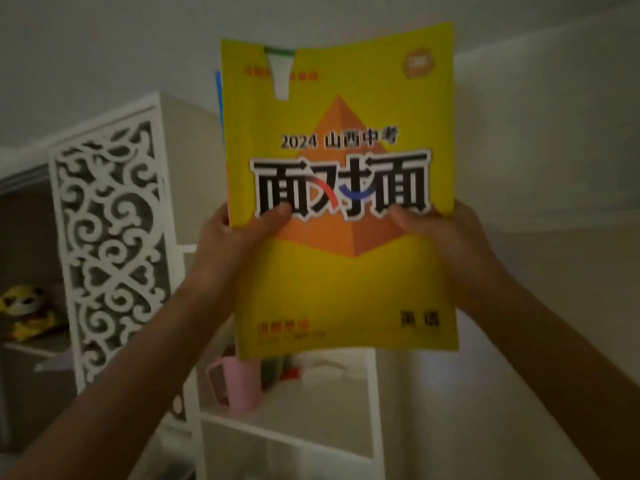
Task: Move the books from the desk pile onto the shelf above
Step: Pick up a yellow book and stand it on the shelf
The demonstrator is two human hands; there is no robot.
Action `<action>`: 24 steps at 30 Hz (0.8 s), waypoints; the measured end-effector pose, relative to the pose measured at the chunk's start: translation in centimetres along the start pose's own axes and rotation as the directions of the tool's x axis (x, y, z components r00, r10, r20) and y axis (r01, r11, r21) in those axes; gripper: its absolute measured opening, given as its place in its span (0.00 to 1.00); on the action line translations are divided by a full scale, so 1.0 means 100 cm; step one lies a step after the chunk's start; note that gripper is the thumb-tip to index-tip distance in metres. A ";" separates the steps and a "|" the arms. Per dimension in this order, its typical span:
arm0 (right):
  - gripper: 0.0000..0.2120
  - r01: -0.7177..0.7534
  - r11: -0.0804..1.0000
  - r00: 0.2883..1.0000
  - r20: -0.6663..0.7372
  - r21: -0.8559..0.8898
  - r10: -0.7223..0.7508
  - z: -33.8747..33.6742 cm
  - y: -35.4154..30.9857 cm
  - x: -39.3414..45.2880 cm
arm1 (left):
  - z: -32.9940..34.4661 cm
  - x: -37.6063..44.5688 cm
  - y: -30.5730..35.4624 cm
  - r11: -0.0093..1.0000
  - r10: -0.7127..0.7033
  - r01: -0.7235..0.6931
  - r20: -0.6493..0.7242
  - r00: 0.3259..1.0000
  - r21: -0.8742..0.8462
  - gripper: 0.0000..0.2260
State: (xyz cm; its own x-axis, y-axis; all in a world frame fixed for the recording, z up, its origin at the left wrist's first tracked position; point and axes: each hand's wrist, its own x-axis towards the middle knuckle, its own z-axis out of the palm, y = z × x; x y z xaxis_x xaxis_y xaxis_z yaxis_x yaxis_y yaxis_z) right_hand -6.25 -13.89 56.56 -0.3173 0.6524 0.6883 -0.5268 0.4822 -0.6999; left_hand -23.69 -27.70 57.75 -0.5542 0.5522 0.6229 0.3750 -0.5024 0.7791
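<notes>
1. A dim room with a pale wall filled the frame.
2. Nearest, the left hand (239,233) and right hand (446,233) gripped the yellow book (343,278) at mid-height, thumbs on its cover.
3. It stood upright at centre, long axis vertical.
4. Behind, the white shelf (287,420) lay lower centre.

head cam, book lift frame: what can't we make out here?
Head view only:
- Books behind the yellow book: only blue and red edges show at its left side; count unknown.
- Fingers of left hand and right hand: behind the cover, only thumbs show.
- Pink cup: top hidden by the book.
- Yellow toy: dim, blurred, cut by the left edge.
- Desk pile: out of frame.
- Small red print: blurred.
</notes>
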 end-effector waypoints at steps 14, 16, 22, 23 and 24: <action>0.22 -0.097 0.994 0.962 0.252 -0.048 0.106 0.077 0.065 0.239 | -0.006 0.178 -0.014 0.973 0.227 -0.204 -0.308 0.924 0.107 0.21; 0.23 -0.142 0.986 0.951 0.264 -0.092 0.161 0.088 0.080 0.252 | -0.010 0.191 -0.026 0.968 0.244 -0.204 -0.351 0.904 0.146 0.20; 0.36 -0.091 0.941 0.977 0.156 -0.325 0.148 0.156 0.114 0.284 | -0.047 0.227 -0.049 0.927 0.288 -0.115 -0.484 0.826 0.357 0.18; 0.40 -0.048 0.870 0.989 0.098 -0.491 0.110 0.171 0.124 0.284 | -0.055 0.235 -0.053 0.906 0.300 -0.079 -0.500 0.812 0.416 0.18; 0.42 0.021 0.795 0.993 0.105 -0.606 0.054 0.188 0.131 0.281 | -0.063 0.242 -0.058 0.884 0.307 -0.039 -0.516 0.800 0.465 0.19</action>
State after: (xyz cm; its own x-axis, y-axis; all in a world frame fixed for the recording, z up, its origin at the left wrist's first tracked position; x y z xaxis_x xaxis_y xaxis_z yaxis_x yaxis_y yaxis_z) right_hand -36.86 -0.19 70.35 -0.4267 0.6123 0.6657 0.0521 0.7514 -0.6578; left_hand -43.95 -15.60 67.91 -0.7118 -0.0559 0.7001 0.6988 -0.1561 0.6980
